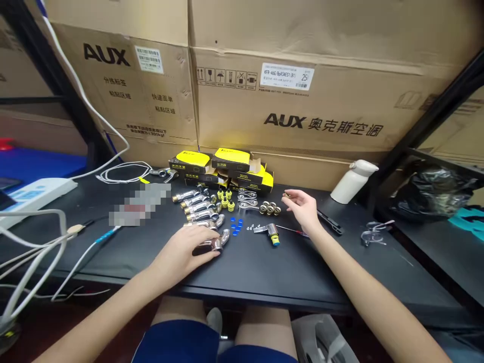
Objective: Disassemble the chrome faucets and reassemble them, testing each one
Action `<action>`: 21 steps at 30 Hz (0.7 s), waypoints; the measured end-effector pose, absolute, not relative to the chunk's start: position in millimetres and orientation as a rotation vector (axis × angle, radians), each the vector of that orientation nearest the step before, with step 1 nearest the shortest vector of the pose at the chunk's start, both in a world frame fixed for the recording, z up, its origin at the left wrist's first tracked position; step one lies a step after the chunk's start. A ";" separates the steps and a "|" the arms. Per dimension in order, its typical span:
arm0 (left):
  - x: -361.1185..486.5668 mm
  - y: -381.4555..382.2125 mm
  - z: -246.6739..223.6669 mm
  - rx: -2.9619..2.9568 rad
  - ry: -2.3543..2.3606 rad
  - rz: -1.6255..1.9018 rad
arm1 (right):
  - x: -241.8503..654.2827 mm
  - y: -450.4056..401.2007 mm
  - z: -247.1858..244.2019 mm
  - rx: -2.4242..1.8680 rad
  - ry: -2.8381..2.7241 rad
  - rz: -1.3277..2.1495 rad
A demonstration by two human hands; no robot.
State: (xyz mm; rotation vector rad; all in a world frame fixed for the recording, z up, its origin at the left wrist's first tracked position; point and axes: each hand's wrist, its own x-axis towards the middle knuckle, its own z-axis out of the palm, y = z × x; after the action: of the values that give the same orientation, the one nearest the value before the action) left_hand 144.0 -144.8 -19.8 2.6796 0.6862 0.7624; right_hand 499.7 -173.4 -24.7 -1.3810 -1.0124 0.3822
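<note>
My left hand (183,254) is closed around a chrome faucet body (218,244) lying on the black table. Further back, several like faucet bodies (200,207) form a row. Raised over the right part of the table, my right hand (304,209) pinches a small brass-coloured piece (288,195), perhaps a ring. Chrome rings (269,208) sit in a cluster to its left, beside flat chrome handles (247,197). Yellow valve cartridges (226,200), blue caps (237,227) and small screws (252,227) lie between my hands. One chrome handle (270,231) has a yellow-and-blue cartridge under it.
Black-and-yellow boxes (230,169) are stacked against large cartons (302,101) at the back. A white bottle (353,181), glasses (374,234), a black tool (330,223) and a screwdriver (295,231) are on the right. White cables (56,247) and a power strip (40,194) occupy the left.
</note>
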 end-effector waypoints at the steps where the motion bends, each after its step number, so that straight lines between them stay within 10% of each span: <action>1: 143.9 -143.1 -23.1 2.693 0.664 0.767 | 500.1 -173.2 -25.2 -1.386 -1.019 0.371; 21: 141.1 -147.7 -28.3 2.815 0.947 1.003 | 517.3 -161.7 -35.3 -1.701 -1.318 0.480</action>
State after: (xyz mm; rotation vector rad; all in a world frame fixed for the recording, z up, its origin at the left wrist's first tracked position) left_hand 141.1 -147.7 -28.3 2.8152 0.9470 1.0031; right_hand 517.3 -161.7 -35.3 -1.7012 -1.3177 0.4795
